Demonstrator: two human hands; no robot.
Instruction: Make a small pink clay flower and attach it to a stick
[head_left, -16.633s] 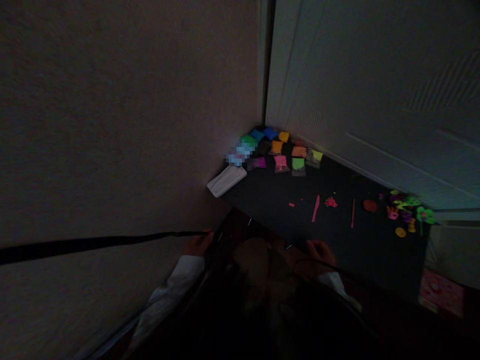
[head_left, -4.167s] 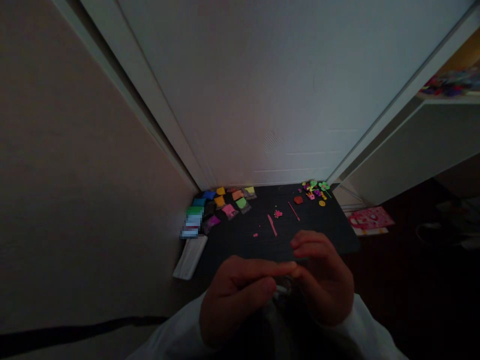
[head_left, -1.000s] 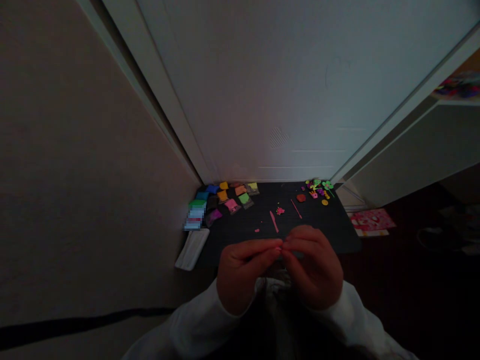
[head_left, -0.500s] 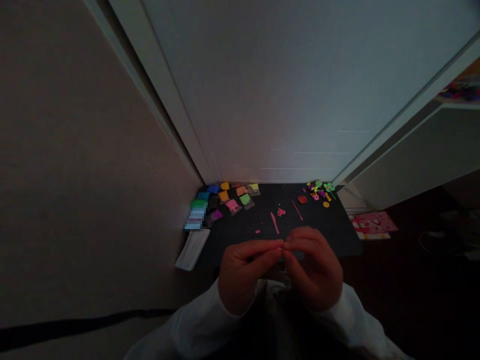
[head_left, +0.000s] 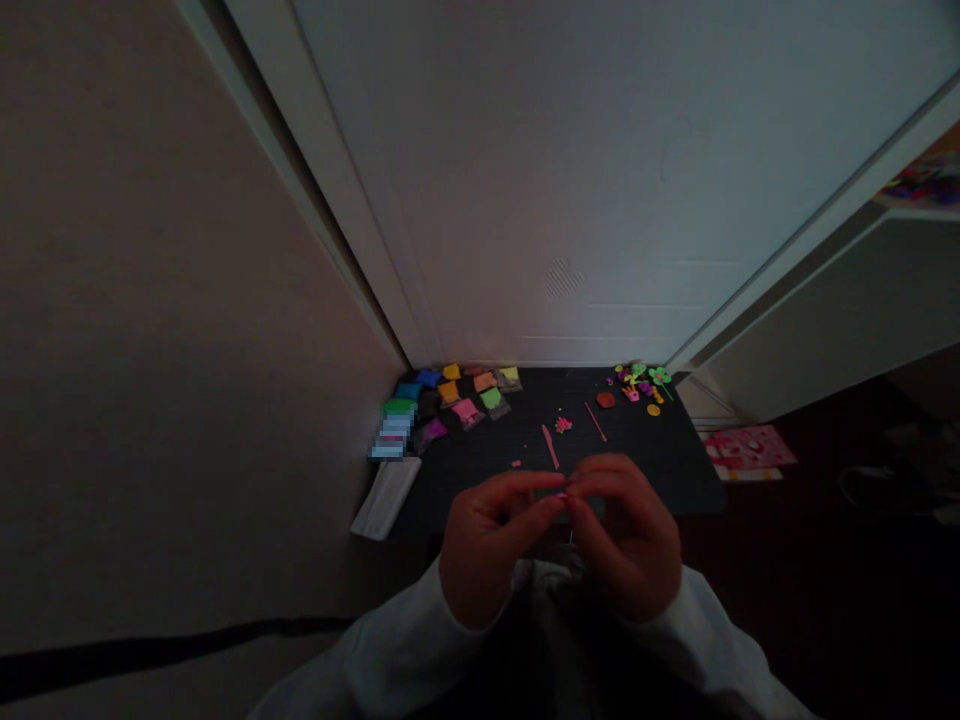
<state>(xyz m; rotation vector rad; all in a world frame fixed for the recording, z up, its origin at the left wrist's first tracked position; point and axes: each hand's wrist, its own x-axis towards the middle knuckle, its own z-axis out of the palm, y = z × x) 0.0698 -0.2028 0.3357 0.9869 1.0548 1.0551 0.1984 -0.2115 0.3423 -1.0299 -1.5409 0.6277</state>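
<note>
Above the front edge of the dark table (head_left: 480, 480), my left hand (head_left: 487, 540) and my right hand (head_left: 630, 535) meet at the fingertips. Between them is a tiny pink piece of modelling clay (head_left: 561, 495), mostly covered by the fingers. The right thumb and forefinger pinch it; the left thumb tip presses against it, with the left forefinger bent over it. Just beyond the hands lie a pink plastic clay knife (head_left: 551, 447), a thin pink stick tool (head_left: 595, 422) and a small pink and pale clay shape (head_left: 563, 425). A little pink clay bit (head_left: 516, 463) rests left of the knife.
Bags of coloured clay (head_left: 466, 412) cover the table's back left, beside a white tray (head_left: 386, 498). A red lump (head_left: 605, 400) and several bright clay figures (head_left: 637, 380) sit at the back right. A white panel (head_left: 525, 200) rises behind the table, with a wall (head_left: 150, 350) at left.
The left forefinger has lifted slightly away from the left thumb, widening the gap between them and showing more of the pink clay. Both hands otherwise stay in nearly the same place.
</note>
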